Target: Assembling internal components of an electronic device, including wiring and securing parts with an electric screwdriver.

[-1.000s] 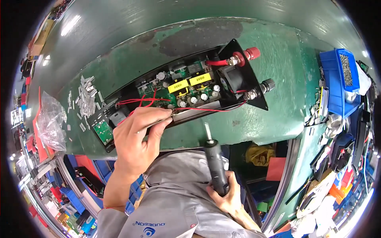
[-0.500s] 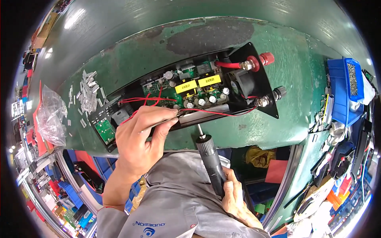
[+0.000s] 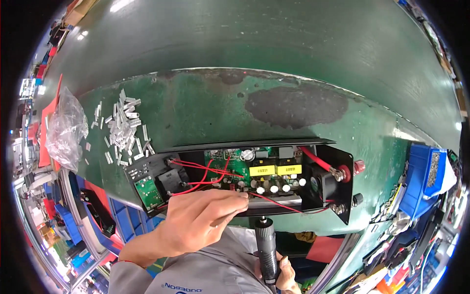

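Observation:
A long black metal case (image 3: 254,142) lies across the bench, with a green circuit board (image 3: 221,165), two yellow-labelled transformers (image 3: 262,170) and a fan (image 3: 320,187) inside. My left hand (image 3: 196,223) is at its near wall, fingertips pinched beside a silver bar (image 3: 279,202); whatever they grip is hidden. Wrapped round a black electric screwdriver (image 3: 267,245), my right hand (image 3: 285,274) holds it upright below the case. Its tip meets the near wall's outer side. Thin red wires (image 3: 196,165) loop over the case's left part.
Loose silver metal pieces (image 3: 128,125) lie in a heap left of the case, by a clear plastic bag (image 3: 66,132). A blue bin (image 3: 416,181) with small screws stands at the right. Red and black terminals (image 3: 359,167) jut from the case's right end.
The case has been turned to lie straighter and appears lower in view. The screwdriver's tip has come up against its near wall. A thin metal piece seen earlier in my left fingers is now hidden.

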